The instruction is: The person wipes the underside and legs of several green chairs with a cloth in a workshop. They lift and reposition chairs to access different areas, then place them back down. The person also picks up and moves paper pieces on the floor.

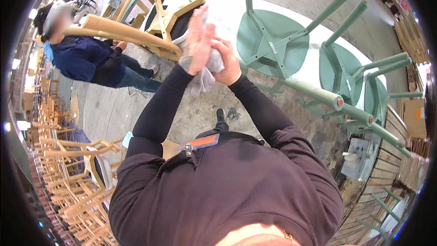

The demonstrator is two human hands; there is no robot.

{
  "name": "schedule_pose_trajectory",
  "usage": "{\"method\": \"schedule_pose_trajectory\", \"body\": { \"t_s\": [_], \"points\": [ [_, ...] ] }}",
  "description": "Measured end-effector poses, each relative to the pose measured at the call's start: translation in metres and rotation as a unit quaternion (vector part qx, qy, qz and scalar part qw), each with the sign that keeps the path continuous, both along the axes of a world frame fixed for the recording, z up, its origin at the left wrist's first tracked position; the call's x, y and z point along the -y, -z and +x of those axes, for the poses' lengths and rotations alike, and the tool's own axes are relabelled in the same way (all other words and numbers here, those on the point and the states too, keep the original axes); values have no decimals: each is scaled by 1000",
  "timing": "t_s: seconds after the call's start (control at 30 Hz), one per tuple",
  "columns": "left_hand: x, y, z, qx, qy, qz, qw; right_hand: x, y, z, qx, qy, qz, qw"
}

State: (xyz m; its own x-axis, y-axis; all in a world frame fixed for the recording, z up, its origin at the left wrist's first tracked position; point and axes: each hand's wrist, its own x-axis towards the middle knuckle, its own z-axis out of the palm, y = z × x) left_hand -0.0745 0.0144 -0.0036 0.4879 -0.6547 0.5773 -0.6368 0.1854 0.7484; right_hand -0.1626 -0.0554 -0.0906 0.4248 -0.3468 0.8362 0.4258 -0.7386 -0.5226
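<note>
Left hand [199, 48], fingers straight, flat against grey rag [200, 83]; right hand [229, 67] curls fingers round it; upturned green chair [251, 34], three o'clock of hands.

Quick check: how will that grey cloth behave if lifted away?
The grey cloth is probably floppy: its loose end droops in folds. It's likely light, since it bunches up between the left hand and right hand. With no rigid part showing, it seems unlikely to break.

obstacle beside right grip [229, 64]: green chair [273, 48]
</note>
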Motion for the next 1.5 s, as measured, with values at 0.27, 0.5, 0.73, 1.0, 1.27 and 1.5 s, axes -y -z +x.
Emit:
{"method": "schedule_pose_trajectory", "body": {
  "t_s": [0.27, 0.5, 0.73, 1.0, 1.27, 1.5],
  "points": [
    [-2, -8, 25, -152, 234, 157, 947, 5, 26, 4, 15, -24, 65, 998],
    [-7, 6, 32, -179, 157, 151, 959, 5, 37, 5, 201, -218, 681, 669],
    [1, -3, 12, 139, 39, 237, 961, 19, 54, 9, -26, -42, 122, 991],
    [4, -1, 11, 118, -6, 265, 957, 91, 181, -13, -294, 62, 104, 948],
    [2, -6, 1, 147, -8, 208, 967, 45, 9, 13, -72, -293, 131, 944],
    [7, -3, 0, 122, 40, 260, 957, 104, 139, 2, -195, -206, 50, 958]
  ]
}}
